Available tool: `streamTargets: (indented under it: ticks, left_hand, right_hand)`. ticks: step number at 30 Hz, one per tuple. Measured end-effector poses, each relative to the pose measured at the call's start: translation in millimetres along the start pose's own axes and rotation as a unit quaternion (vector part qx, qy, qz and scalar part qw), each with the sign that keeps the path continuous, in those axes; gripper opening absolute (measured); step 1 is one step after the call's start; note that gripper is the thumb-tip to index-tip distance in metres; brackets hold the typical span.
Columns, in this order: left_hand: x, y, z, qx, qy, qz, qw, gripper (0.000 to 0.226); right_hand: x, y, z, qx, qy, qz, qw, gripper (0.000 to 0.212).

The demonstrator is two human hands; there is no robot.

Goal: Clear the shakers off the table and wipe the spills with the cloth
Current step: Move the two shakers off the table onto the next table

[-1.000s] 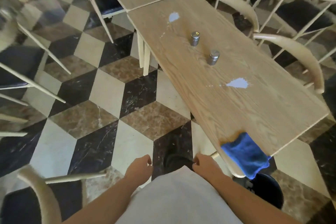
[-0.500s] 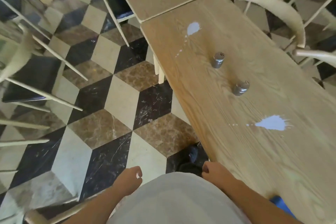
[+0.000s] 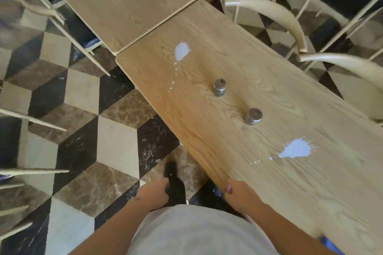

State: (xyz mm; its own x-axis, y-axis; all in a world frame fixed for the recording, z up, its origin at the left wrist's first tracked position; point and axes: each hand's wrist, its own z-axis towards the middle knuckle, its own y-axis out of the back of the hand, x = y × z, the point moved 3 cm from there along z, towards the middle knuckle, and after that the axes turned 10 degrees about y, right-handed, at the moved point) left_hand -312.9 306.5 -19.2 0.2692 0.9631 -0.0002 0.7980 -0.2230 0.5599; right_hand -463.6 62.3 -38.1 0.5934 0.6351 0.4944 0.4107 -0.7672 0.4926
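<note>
Two small metal shakers stand upright on the long wooden table (image 3: 207, 134): the far shaker (image 3: 219, 87) and the near shaker (image 3: 253, 116). A pale spill (image 3: 181, 51) with a trail of drops lies beyond them, and a second pale spill (image 3: 295, 149) lies nearer, to the right. A sliver of the blue cloth (image 3: 329, 244) shows behind my right forearm at the bottom right. My left hand (image 3: 154, 193) hangs over the floor, loosely curled and holding nothing. My right hand (image 3: 238, 193), loosely curled and holding nothing, is at the table's near edge.
A second wooden table (image 3: 116, 0) butts against the far end. Cream chairs (image 3: 275, 16) stand along the far side at the right, and more chairs (image 3: 41, 10) stand on the chequered floor at the left. My dark shoe (image 3: 172, 172) is on the floor beside the table.
I have walked along the table toward the shakers, so they and both spills look larger and nearer. The blue cloth has slid almost out of view at the bottom right. Both hands stay down, holding nothing.
</note>
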Motion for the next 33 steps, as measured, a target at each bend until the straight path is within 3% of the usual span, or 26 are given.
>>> streamTargets:
  ticks: [5, 10, 15, 18, 22, 26, 30, 33]
  left_hand:
    - [-34.2, 71.8, 31.8, -0.051, -0.080, 0.028, 0.995, 0.016]
    - [-64.8, 147.9, 70.7, -0.095, -0.161, 0.049, 0.981, 0.004]
    - [-100.5, 208.6, 105.6, -0.082, -0.233, 0.067, 0.967, 0.010]
    - [-127.3, 234.8, 116.9, -0.122, -0.263, 0.057, 0.956, 0.022]
    - [-170.7, 257.4, 125.6, -0.139, -0.265, 0.015, 0.954, 0.043]
    - [-206.6, 262.9, 141.3, -0.130, -0.224, 0.000, 0.966, 0.063]
    - [-229.5, 265.1, 150.8, -0.138, -0.197, -0.004, 0.971, 0.079]
    - [-242.9, 259.1, 165.0, -0.115, -0.177, 0.045, 0.976, 0.078]
  right_hand:
    - [15.4, 10.3, 17.0, -0.102, -0.065, 0.097, 0.988, 0.003]
    - [43.7, 39.2, 43.6, -0.194, -0.157, 0.169, 0.953, 0.020]
    - [67.7, 68.9, 59.1, -0.256, -0.223, 0.208, 0.917, 0.023]
    - [69.8, 85.3, 64.8, -0.289, -0.267, 0.254, 0.884, 0.034]
    - [58.0, 104.9, 69.3, -0.361, -0.312, 0.317, 0.819, 0.051]
    - [37.2, 136.3, 70.9, -0.399, -0.348, 0.328, 0.783, 0.076]
    - [18.4, 160.9, 81.4, -0.403, -0.323, 0.328, 0.791, 0.087]
    - [8.1, 171.3, 92.4, -0.386, -0.307, 0.322, 0.808, 0.078]
